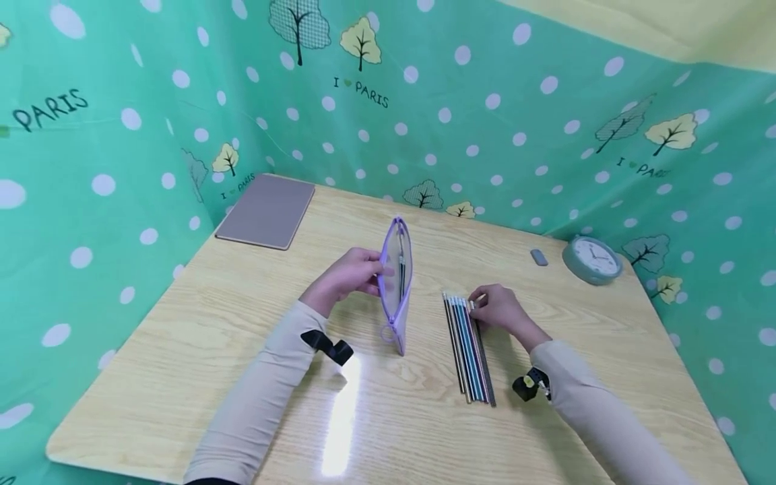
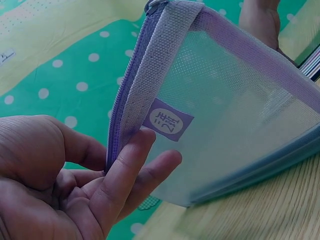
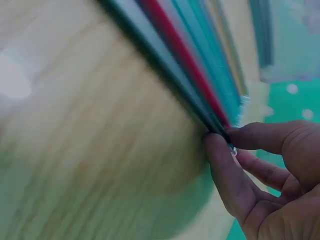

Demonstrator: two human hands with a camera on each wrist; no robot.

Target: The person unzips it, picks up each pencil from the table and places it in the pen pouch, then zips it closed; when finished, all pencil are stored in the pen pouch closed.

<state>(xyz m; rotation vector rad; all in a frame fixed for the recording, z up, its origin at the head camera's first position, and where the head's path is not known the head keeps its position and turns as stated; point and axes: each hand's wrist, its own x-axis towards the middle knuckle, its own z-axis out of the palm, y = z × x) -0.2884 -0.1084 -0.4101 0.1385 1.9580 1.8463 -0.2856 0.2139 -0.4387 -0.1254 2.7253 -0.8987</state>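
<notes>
The left hand (image 1: 351, 273) grips a lilac mesh pouch (image 1: 388, 296) by its zipped rim, left of the middle of the tabletop (image 1: 200, 350). The zip's edge runs between the thumb and the fingers; in the left wrist view two fingers reach out fairly straight along the mesh, beside a small purple label (image 2: 168, 121). The pouch stands on edge with its mouth gaping, and a few pencils (image 1: 402, 273) show inside it.

The right hand (image 1: 498, 308) is drawn in, thumb and fingertips pinching the end of a dark pencil (image 1: 486, 374), the outermost of a row of pencils (image 1: 468, 350) on the side facing the tabletop's right edge. The row lies flat and close-packed to the right of the pouch, apart from it, with its pale ends toward the back edge and its other ends toward the front edge. Black, teal, red and tan barrels can be made out; the right wrist view is partly blurred.

A grey-mauve notebook (image 1: 267, 210) lies at the tabletop's back left corner. A round clock (image 1: 592, 260) sits at the back right corner, with a small grey-blue block (image 1: 538, 257) just left of it, near the back edge. A green dotted cloth (image 1: 461, 108) hangs behind.
</notes>
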